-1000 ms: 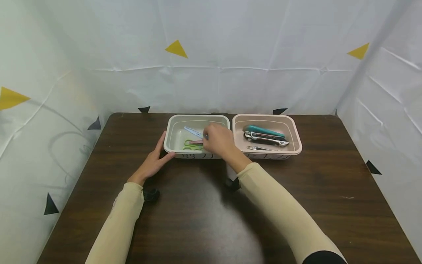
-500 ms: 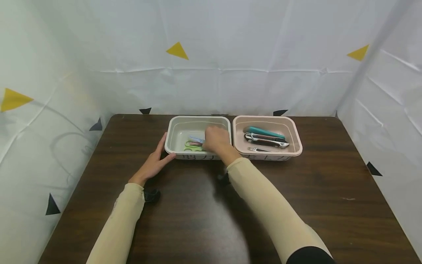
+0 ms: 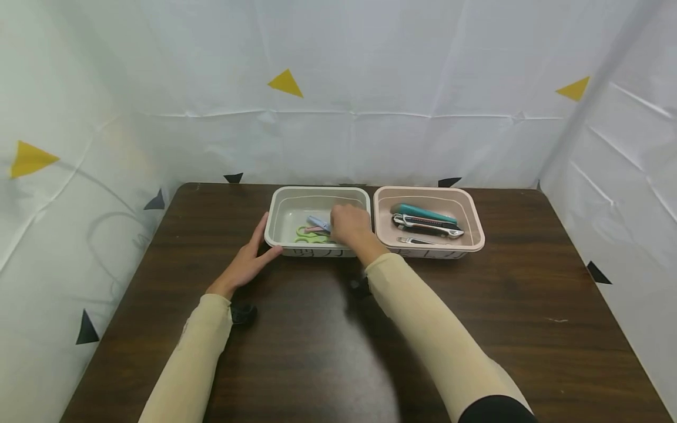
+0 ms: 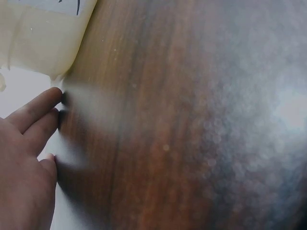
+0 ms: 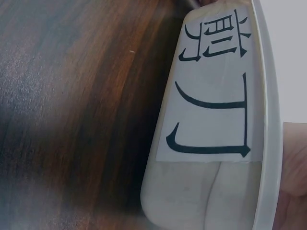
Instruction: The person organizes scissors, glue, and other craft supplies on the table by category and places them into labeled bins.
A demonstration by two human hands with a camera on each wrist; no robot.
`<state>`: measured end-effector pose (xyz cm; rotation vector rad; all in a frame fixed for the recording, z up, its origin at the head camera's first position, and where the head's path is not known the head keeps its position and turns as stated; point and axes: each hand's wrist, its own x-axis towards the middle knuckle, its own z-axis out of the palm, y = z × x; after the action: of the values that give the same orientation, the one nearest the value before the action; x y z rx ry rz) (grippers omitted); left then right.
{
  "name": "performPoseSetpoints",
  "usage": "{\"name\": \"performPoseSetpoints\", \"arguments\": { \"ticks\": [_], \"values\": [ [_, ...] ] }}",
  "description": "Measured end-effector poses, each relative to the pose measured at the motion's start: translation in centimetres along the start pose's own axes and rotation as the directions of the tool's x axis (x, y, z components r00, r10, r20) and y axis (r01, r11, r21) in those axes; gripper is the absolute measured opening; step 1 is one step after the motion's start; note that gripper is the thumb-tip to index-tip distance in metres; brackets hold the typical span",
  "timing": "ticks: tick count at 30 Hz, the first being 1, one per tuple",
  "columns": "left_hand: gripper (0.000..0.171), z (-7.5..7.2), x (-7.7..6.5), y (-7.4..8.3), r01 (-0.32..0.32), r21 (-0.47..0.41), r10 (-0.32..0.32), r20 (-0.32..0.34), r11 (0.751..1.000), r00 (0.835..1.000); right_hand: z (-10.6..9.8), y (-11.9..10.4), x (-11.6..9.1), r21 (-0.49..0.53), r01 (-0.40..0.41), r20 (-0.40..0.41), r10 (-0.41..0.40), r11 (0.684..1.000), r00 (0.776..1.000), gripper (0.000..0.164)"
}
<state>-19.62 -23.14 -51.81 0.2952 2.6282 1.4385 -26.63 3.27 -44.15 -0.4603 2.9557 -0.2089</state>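
A pale grey-green plastic basket (image 3: 319, 189) stands at the table's far side in the head view. My right hand (image 3: 351, 226) reaches down inside it, and its fingertips are hidden. At that hand's left side shows one end of blue scissors (image 3: 318, 222), which it appears to grip. Beneath lie a pink handle (image 3: 312, 229) and scissors with green handles (image 3: 305, 238), partly covered. Straight fingers of my left hand (image 3: 245, 264) touch the basket's left side, its thumb at the front corner. The right wrist view shows the basket's label (image 5: 211, 96) with black characters.
Close on the right stands a pink basket (image 3: 471, 205). It holds a teal-handled tool (image 3: 425, 212), a box cutter (image 3: 428, 222) and a small silver tool (image 3: 415, 240). White sheeting (image 3: 349, 147) hangs behind the dark wooden table (image 3: 317, 352).
My right hand has lowered deeper into the grey-green basket, bringing the blue scissors down over the others. The scissors' angle has shifted slightly since. My left hand stays at the basket's left side.
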Motion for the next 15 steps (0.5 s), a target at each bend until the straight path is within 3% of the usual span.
{"name": "performPoseSetpoints", "arguments": {
  "ticks": [6,12,15],
  "values": [
    [0.085,0.0,0.1,0.4,-0.010,-0.013,0.010,0.004,1.000,1.000,-0.2,0.4,0.0,0.024,0.017,-0.034,-0.016,1.000,0.999,0.010],
    [0.086,-0.7,-0.8,3.2,0.010,-0.030,-0.009,0.037,0.999,0.999,-0.5,0.5,-0.1,0.069,0.032,-0.114,-0.024,0.997,0.993,0.031],
    [0.085,-0.9,-1.2,4.2,0.011,-0.014,-0.011,0.039,1.000,0.999,-0.6,0.6,-0.3,0.075,0.045,-0.140,-0.034,0.996,0.990,0.032]
  ]
}}
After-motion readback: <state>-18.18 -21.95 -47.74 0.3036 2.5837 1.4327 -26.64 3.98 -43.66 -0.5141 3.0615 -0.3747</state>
